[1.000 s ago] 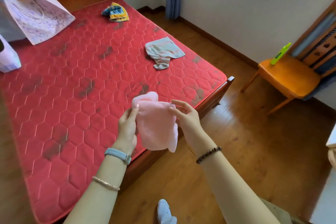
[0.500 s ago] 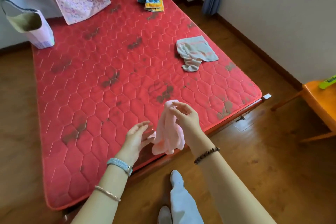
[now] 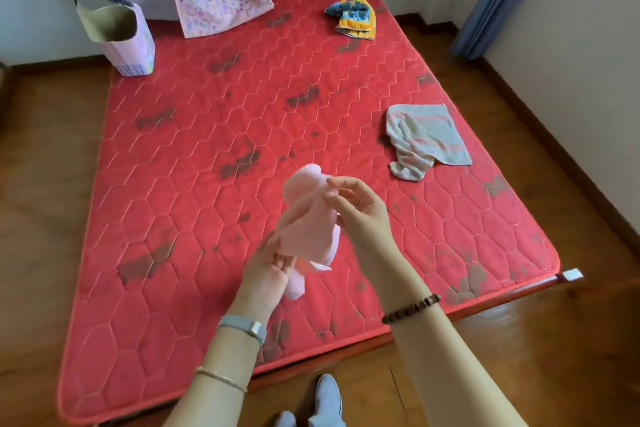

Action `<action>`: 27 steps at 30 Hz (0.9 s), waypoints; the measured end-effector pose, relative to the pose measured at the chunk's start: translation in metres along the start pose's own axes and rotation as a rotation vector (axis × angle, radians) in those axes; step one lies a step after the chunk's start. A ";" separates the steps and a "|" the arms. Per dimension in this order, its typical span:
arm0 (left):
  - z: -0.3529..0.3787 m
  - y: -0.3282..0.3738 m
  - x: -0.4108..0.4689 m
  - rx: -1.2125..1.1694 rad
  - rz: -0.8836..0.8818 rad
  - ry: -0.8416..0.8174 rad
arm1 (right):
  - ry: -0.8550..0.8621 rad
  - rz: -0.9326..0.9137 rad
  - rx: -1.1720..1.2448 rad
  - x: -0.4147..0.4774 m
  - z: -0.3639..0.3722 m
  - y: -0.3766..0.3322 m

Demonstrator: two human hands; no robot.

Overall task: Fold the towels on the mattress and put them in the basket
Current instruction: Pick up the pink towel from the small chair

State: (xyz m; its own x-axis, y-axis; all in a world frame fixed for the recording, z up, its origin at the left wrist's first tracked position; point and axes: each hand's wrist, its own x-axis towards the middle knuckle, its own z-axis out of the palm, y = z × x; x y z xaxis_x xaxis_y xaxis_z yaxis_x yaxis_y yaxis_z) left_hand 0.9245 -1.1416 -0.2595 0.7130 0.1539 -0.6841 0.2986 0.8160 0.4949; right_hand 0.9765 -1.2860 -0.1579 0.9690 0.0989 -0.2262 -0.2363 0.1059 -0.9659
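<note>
Basket [image 3: 133,50] and grey towel [image 3: 429,139] sit beyond held pink towel [image 3: 308,222].

2 forearms extended; right hand [image 3: 356,208] raised, pinching pink towel [image 3: 308,229]; left hand [image 3: 266,274] lower, fingers touching it.
</note>
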 end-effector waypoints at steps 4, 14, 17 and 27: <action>-0.004 0.023 0.034 -0.012 0.162 0.131 | 0.035 0.064 -0.032 0.030 -0.008 0.026; -0.059 0.022 0.117 0.057 0.178 0.264 | 0.101 0.343 -0.226 0.090 0.001 0.168; -0.082 0.017 0.154 0.173 0.212 0.221 | 0.030 0.316 -0.262 0.113 0.005 0.204; -0.157 -0.056 0.198 0.343 -0.070 0.356 | 0.149 0.545 -0.501 0.112 -0.063 0.303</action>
State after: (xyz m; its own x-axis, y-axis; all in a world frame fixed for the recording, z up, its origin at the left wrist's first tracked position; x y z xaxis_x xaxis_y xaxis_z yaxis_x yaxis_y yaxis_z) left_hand 0.9497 -1.0695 -0.5068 0.4408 0.3343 -0.8330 0.5721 0.6105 0.5477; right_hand 1.0180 -1.3053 -0.4838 0.7321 -0.1302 -0.6687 -0.6588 -0.3853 -0.6462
